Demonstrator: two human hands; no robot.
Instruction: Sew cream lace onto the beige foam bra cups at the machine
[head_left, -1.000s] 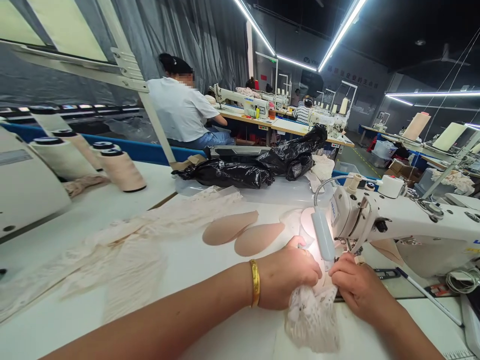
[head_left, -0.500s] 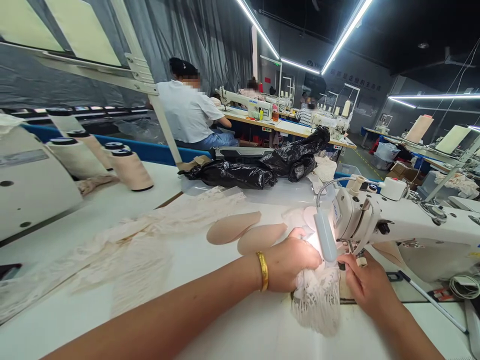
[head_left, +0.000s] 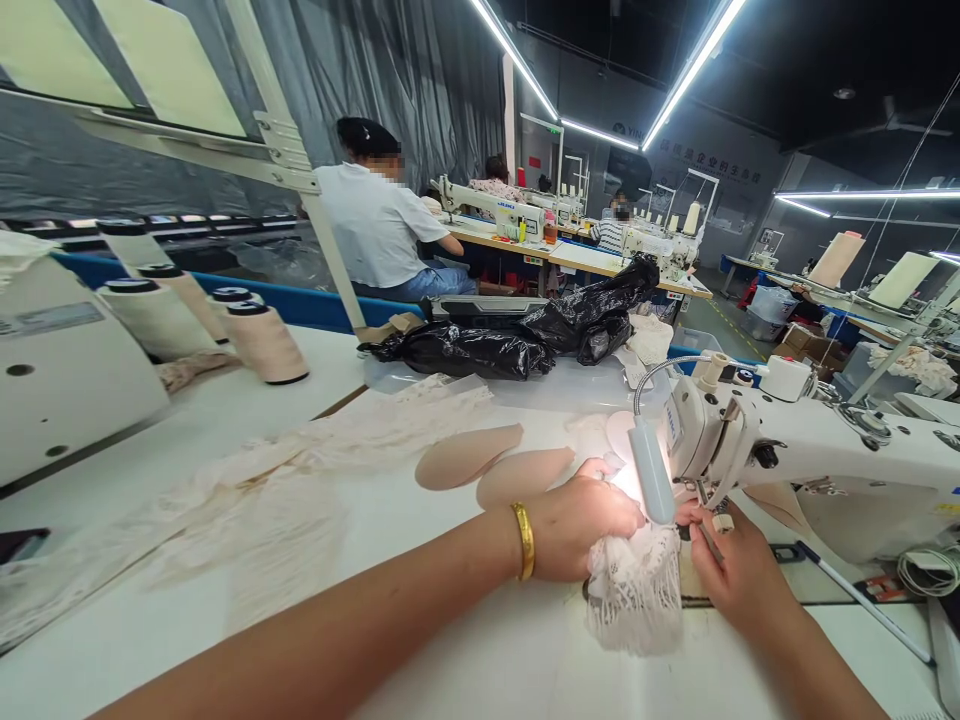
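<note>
Left hand point(head_left: 589, 525) observed with fingers curled, grasping the white lace point(head_left: 634, 600), which lies on the white table point(head_left: 480, 665) beneath the lamp point(head_left: 651, 478) at the needle end of the sewing machine point(head_left: 840, 435), its fringed edge spread toward the wearer. Right hand point(head_left: 739, 565) noted just beside the needle end, fingers bent; whether they grip anything cannot be told. Two beige pads point(head_left: 517, 480) lie near the left hand, black plastic bags point(head_left: 480, 350) behind them
</note>
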